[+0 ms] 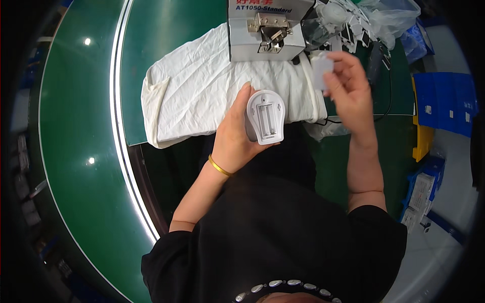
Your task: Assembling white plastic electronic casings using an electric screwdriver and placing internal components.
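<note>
My left hand (pixel 233 132) is closed around a white plastic device casing (pixel 253 132), rounded at its far end and narrower toward me. Its battery compartment (pixel 268 120) faces up, uncovered, with no batteries in the slots. To the right and farther off, my right hand (pixel 349 88) pinches a small flat white piece (pixel 322 70) between thumb and fingers. Motion blur hides the details of that piece. The two hands are well apart.
A white cloth (pixel 187 91) covers part of the green table (pixel 156 25). Behind it stands a light grey machine (pixel 242 48) with a metal mechanism. White parts (pixel 336 12) and a clear plastic bag (pixel 391 15) lie at the back right. Blue bins (pixel 444 103) stand at the far right.
</note>
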Demonstrator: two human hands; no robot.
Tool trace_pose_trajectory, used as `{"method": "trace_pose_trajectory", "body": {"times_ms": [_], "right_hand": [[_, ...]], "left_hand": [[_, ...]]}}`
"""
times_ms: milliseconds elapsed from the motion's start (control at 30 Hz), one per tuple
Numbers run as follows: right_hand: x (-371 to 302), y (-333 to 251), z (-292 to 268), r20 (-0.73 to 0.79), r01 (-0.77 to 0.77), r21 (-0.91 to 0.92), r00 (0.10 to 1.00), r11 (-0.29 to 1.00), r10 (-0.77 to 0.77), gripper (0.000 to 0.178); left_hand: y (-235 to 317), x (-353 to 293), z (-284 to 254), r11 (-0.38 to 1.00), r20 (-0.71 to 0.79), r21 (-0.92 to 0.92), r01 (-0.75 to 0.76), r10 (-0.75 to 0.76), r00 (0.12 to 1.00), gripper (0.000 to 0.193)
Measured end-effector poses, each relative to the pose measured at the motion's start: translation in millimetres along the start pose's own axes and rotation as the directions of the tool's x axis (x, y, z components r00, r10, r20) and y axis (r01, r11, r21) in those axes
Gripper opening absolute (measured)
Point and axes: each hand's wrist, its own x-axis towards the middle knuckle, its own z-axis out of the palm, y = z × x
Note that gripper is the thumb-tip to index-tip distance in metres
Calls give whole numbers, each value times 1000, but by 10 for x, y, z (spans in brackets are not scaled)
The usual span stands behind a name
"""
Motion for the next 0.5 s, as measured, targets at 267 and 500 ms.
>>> {"method": "trace_pose_trajectory", "body": {"times_ms": [267,500], "right_hand": [[-198,-115,415,378,253,-207,912,945,-161,24],[-200,-193,396,408,368,-324,886,872,-222,26]], "left_hand": [[25,29,10,1000,-12,-16,0,-1,1000,111],[9,-5,10,999,-2,-33,21,-21,1000,105]]}}
